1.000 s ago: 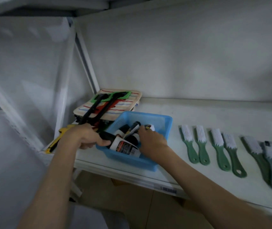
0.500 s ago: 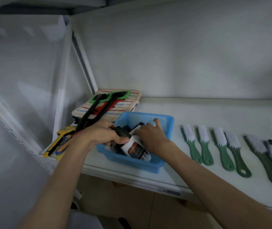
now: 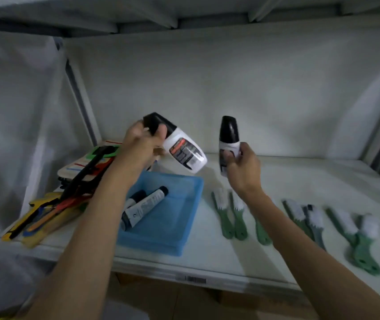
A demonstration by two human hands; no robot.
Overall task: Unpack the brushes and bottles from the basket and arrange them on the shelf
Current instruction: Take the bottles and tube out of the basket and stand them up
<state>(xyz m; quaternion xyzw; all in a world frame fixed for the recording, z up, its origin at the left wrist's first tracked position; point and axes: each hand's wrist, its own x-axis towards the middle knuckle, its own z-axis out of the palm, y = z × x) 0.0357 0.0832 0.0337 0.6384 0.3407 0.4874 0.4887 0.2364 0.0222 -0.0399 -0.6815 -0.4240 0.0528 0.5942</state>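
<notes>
My left hand [image 3: 141, 140] grips a white bottle with a black cap [image 3: 182, 150] by the cap end, tilted, above the blue basket [image 3: 173, 229]. My right hand [image 3: 242, 167] holds a second white bottle with a black cap [image 3: 228, 139] upright, above the shelf [image 3: 300, 181] just right of the basket. Two white tubes with dark caps [image 3: 141, 207] lie in the basket. Several green-handled brushes with white bristles [image 3: 229, 215] lie in a row on the shelf to the right; my right forearm hides part of one.
A stack of striped boards and long-handled tools with black, red and yellow parts [image 3: 75, 181] fills the shelf's left corner against a slanted white post [image 3: 80, 98]. The back wall is white. The shelf's front edge carries a barcode label [image 3: 194, 279].
Both hands have risen out of the basket, each with a bottle. The left-hand bottle was lying in the basket before; now it hangs tilted in the air. The view has shifted upward.
</notes>
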